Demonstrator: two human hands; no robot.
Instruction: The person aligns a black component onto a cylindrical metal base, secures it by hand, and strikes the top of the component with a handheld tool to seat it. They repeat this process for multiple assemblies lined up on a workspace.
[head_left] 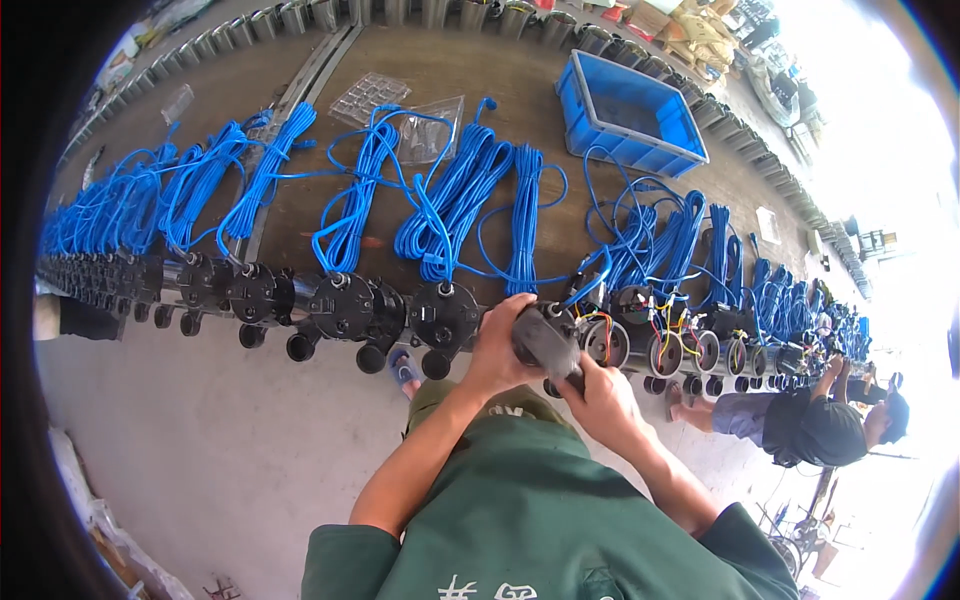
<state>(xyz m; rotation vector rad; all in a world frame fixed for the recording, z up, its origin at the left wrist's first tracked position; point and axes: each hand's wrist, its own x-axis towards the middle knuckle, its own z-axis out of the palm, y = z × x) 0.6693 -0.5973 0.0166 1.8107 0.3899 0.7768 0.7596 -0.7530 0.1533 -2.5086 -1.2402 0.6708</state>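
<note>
Just in front of my body, at the table's near edge, my left hand [503,345] is wrapped around the side of a black round-capped housing [545,338]. My right hand [605,402] grips its lower right part, fingers curled; the lower end looks blurred and partly hidden by the hands. A blue cable rises near its top. Left of it stands a capped black housing [443,317] of the same kind. On its right, an open housing [606,341] shows a round rim and coloured wires. Behind the housings lies a tied blue cable bundle [525,215].
A long row of housings lines the brown table [480,75], with several blue cable bundles behind. A blue crate [640,150] stands farther back, clear plastic trays [368,98] to its left. Metal cylinders line the far edge. At right, another person [820,425] works along the row.
</note>
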